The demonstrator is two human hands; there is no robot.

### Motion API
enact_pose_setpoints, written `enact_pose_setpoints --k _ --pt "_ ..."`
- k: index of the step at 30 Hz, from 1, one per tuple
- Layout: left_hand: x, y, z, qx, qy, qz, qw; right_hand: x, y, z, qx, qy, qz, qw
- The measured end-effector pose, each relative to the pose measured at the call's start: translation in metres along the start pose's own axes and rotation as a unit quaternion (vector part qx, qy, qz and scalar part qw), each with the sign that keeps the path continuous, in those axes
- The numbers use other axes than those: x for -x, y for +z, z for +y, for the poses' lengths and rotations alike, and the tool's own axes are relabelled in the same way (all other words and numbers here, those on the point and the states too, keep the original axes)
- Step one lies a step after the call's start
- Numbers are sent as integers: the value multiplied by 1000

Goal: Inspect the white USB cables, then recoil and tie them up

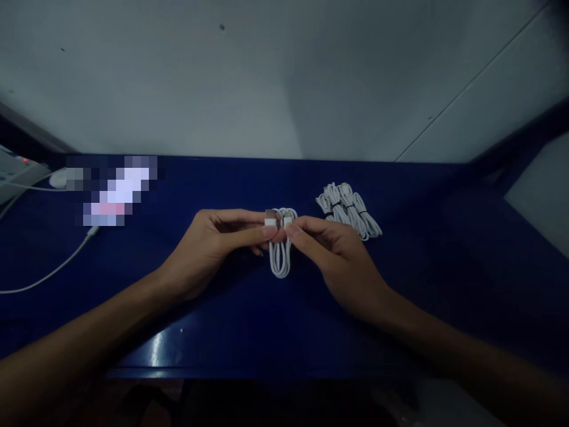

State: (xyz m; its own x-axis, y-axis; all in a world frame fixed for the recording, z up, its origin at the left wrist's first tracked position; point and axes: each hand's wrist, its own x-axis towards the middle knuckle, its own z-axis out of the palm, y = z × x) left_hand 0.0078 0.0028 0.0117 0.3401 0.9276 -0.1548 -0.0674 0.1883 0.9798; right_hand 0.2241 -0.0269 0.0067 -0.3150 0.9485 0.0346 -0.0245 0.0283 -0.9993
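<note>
Between my two hands is a white charging cable (280, 264), folded into a small looped bundle above the blue table. My left hand (222, 240) is closed, pinching the cable near its wide USB plug (270, 218), which points away from me. On the other side my right hand (333, 243) is closed too, with thumb and finger on the smaller plug end (287, 218). Both plugs stand side by side at the top of the loops. Part of the bundle is hidden behind my fingers.
Several bundled white cables (349, 207) with dark ties lie just beyond my right hand. A blurred-out bright device (120, 193) with a cord (66, 270) attached sits at the left. A pale wall (249, 89) rises behind the blue table (249, 332).
</note>
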Motion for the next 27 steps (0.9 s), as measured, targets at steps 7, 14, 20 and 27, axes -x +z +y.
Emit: enact_pose_setpoints --k 7,14,20,27 --pt "0 -1 2 9 -13 3 1000 1 2 -1 0 19 13 1000" --pt "-3 -5 -1 4 -21 -28 999 2 6 -4 25 10 34 999" --pt "-3 -5 -1 1 -29 -49 998 3 8 -2 41 10 48 998" --pt "-2 -3 1 15 -37 -50 998 5 10 1 57 -25 54 997"
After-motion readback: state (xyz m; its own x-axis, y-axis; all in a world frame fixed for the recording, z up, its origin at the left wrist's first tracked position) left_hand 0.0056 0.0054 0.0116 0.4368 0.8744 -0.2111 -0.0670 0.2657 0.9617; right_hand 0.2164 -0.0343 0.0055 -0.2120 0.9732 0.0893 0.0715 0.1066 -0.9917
